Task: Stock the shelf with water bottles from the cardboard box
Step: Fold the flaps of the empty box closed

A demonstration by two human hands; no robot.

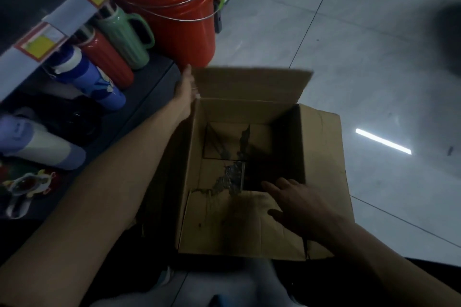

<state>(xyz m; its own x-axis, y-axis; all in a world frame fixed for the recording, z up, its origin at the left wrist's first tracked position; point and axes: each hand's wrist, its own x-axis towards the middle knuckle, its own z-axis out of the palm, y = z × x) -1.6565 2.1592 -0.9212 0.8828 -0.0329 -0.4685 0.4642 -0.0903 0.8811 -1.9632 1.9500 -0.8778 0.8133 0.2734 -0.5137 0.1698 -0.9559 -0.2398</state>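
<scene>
Left hand (185,86), fingers straight, touches the cardboard box (321,157); right hand (296,203), fingers spread, hovers over its torn bottom.

A shop — price tags (40,42) edge a stocked shelf (154,87).

floor (349,32): we see pale grey tiles with thin dark seams | light: we find the scene dim, with one bright white strip (383,141) reflected on the tiles at right | furniture: we see a shelf unit (154,82) at left, with a dark lower deck and red-and-yellow price labels (40,42) on its pale rail | beside it: an orange bucket (179,15) with a wire handle
</scene>
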